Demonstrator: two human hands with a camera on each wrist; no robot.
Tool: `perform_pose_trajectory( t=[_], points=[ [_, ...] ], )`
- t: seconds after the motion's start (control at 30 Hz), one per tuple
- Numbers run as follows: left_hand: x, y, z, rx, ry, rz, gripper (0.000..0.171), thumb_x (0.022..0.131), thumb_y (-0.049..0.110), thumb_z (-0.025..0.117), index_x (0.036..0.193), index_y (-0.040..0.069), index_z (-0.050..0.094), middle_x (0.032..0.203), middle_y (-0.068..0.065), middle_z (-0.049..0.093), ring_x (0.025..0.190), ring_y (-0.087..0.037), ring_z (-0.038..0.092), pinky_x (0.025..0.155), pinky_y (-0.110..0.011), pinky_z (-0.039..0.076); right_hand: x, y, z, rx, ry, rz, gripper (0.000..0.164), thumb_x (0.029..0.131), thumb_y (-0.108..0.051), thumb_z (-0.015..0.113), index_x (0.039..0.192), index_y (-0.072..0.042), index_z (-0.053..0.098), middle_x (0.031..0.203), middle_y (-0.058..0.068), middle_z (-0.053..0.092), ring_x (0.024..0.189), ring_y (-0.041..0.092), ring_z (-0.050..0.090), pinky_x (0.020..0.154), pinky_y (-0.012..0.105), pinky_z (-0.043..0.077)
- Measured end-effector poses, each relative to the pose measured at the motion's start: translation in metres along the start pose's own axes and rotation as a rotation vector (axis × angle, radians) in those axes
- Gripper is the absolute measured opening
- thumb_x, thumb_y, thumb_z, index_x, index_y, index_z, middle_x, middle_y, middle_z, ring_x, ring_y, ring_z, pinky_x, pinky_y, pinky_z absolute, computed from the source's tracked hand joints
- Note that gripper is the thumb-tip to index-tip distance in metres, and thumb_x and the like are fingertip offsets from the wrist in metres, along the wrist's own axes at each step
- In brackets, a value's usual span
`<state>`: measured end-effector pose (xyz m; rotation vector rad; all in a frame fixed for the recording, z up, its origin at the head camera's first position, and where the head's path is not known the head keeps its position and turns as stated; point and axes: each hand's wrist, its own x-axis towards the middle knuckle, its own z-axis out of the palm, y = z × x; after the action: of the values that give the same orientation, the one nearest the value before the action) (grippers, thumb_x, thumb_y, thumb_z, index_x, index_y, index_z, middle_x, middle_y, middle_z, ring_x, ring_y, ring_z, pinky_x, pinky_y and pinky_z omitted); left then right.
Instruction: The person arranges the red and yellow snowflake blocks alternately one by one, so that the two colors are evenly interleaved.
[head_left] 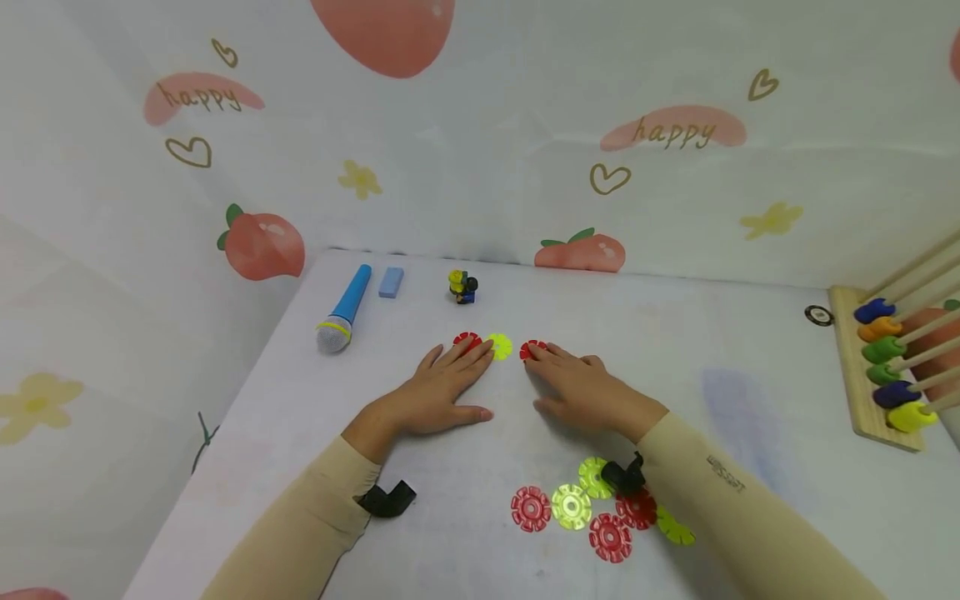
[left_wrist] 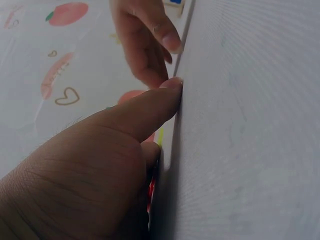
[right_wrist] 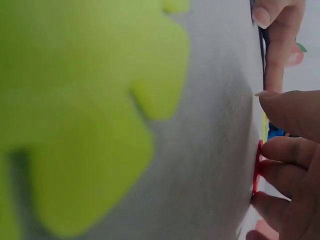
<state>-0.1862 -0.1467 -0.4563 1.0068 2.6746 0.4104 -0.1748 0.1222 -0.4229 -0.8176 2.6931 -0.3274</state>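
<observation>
My left hand (head_left: 437,394) lies flat on the table with its fingers spread. Its fingertips rest on a red notched plastic disc (head_left: 467,340) and reach the edge of a yellow notched disc (head_left: 500,347). To the right, another red disc (head_left: 532,347) lies under the fingertips of my right hand (head_left: 581,390). The right wrist view shows those fingertips pressing on the red disc (right_wrist: 257,167), the thumb apart from it. A gap separates this disc from the yellow one. In the left wrist view my left thumb (left_wrist: 150,110) stretches along the tabletop.
Several more discs, red (head_left: 531,509) and yellow (head_left: 572,507), lie nearer, partly below my right sleeve. At the back are a toy microphone (head_left: 344,310), a blue block (head_left: 391,282) and a small figure (head_left: 462,287). A wooden bead rack (head_left: 877,375) and a black round chip (head_left: 819,315) are at right.
</observation>
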Motion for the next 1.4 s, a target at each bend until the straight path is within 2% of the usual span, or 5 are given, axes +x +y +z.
perform_pose_trajectory(
  t=[0.23, 0.53, 0.83, 1.2, 1.4],
  points=[
    [0.000, -0.001, 0.001, 0.003, 0.001, -0.013, 0.090, 0.085, 0.072, 0.045, 0.155, 0.024, 0.013, 0.159, 0.009, 0.003, 0.144, -0.020, -0.003, 0.110, -0.054, -0.004, 0.014, 0.003, 0.004, 0.092, 0.023, -0.006, 0.080, 0.086, -0.041, 0.070, 0.150, -0.014, 0.029, 0.153, 0.007, 0.029, 0.140, 0.025, 0.024, 0.107, 0.047, 0.029],
    [0.001, 0.001, -0.002, 0.008, -0.013, -0.012, 0.091, 0.084, 0.073, 0.044, 0.155, 0.025, 0.012, 0.159, 0.009, 0.003, 0.144, -0.022, -0.003, 0.109, -0.056, -0.003, 0.016, -0.007, 0.007, -0.137, 0.035, 0.065, 0.085, 0.086, -0.058, 0.061, 0.150, -0.010, 0.032, 0.155, 0.007, 0.025, 0.140, 0.030, 0.020, 0.102, 0.059, 0.026],
    [0.001, 0.003, -0.004, 0.002, -0.032, -0.018, 0.091, 0.085, 0.072, 0.045, 0.155, 0.024, 0.011, 0.160, 0.007, 0.003, 0.144, -0.022, -0.003, 0.110, -0.055, -0.004, 0.017, -0.005, 0.005, -0.068, 0.001, 0.059, 0.088, 0.087, -0.060, 0.058, 0.152, -0.011, 0.026, 0.158, 0.005, 0.018, 0.142, 0.030, 0.014, 0.101, 0.059, 0.027],
    [-0.001, 0.002, -0.002, -0.002, -0.033, -0.032, 0.091, 0.085, 0.072, 0.045, 0.155, 0.024, 0.012, 0.159, 0.008, 0.002, 0.144, -0.021, -0.004, 0.110, -0.054, -0.004, -0.034, 0.000, -0.033, 0.694, 0.255, -0.083, 0.047, 0.096, -0.039, 0.056, 0.141, -0.028, 0.045, 0.137, -0.006, 0.048, 0.116, 0.019, 0.053, 0.091, 0.040, 0.047],
    [-0.001, 0.002, -0.001, 0.004, -0.021, -0.026, 0.090, 0.085, 0.070, 0.046, 0.155, 0.025, 0.011, 0.159, 0.008, 0.003, 0.144, -0.022, -0.002, 0.110, -0.054, -0.004, -0.083, 0.006, -0.029, 1.065, 0.358, -0.231, 0.035, 0.101, -0.009, 0.045, 0.136, -0.010, 0.050, 0.125, 0.013, 0.056, 0.107, 0.035, 0.056, 0.088, 0.038, 0.048]
  ],
)
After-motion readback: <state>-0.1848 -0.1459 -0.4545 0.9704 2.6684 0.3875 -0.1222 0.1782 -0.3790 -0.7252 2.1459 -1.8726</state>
